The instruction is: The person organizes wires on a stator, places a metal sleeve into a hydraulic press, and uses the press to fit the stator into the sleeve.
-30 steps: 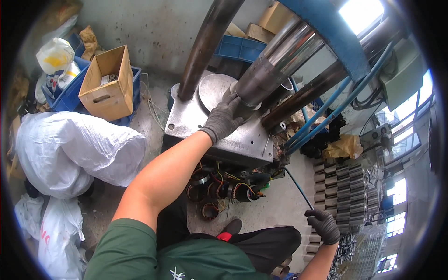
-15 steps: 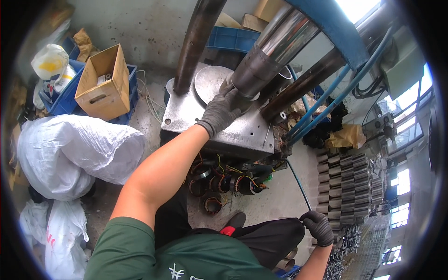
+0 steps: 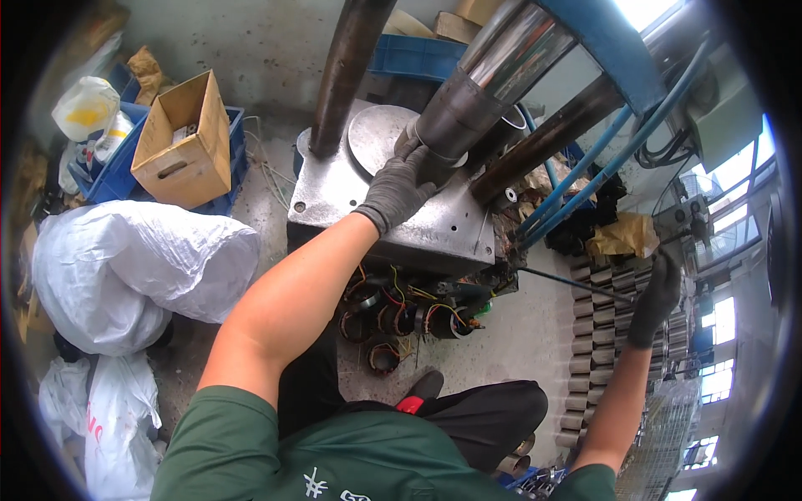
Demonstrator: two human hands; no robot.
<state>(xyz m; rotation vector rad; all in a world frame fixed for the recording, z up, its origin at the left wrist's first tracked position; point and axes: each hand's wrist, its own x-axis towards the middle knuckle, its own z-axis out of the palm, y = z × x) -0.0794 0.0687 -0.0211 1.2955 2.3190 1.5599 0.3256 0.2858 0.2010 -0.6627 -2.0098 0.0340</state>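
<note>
My left hand (image 3: 396,190), in a dark grey glove, reaches to the lower end of a dark metal cylinder (image 3: 455,117) under the shiny ram (image 3: 518,54) of a press. Its fingers and thumb are curved against the cylinder's side; what lies behind them is hidden. A round metal disc (image 3: 384,138) lies beside it on the press's steel table (image 3: 334,188). Out to the right, my gloved right hand (image 3: 657,301) is closed round the outer end of a thin dark lever (image 3: 576,284) that comes from the press's side.
Below the press table stand several wound stators (image 3: 383,357) with coloured wires. Stacked metal cylinders (image 3: 589,342) fill the floor at right. White sacks (image 3: 142,259), a cardboard box (image 3: 185,150) and blue crates (image 3: 117,171) stand at left. Blue hoses (image 3: 585,184) run beside the press.
My right hand has swung the lever's end up and outward to the right, away from my knee. My left hand stays at the cylinder.
</note>
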